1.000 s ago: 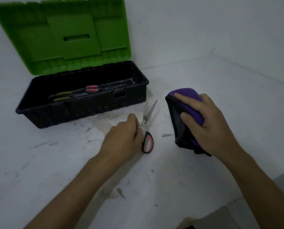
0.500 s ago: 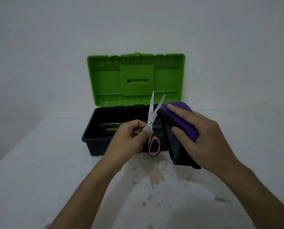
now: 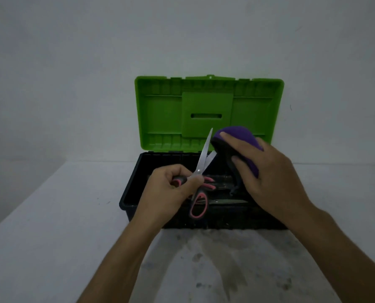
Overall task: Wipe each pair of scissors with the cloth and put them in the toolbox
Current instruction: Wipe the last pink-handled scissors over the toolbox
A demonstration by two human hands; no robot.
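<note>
The toolbox (image 3: 204, 219) sits on the bench (image 3: 51, 237). Above its open tray, my left hand (image 3: 171, 193) holds scissors (image 3: 200, 171); the cloth (image 3: 239, 149) lies right of them under my right hand (image 3: 267, 171).

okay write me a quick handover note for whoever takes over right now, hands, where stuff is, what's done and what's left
Left hand grips the pink-handled scissors by the handles, blades open, pointing up over the toolbox.
Right hand holds the purple cloth beside the blades.
Toolbox lid is open; at least one other pair already lies inside.
Left: wipe this pair, put it in the box.
</note>
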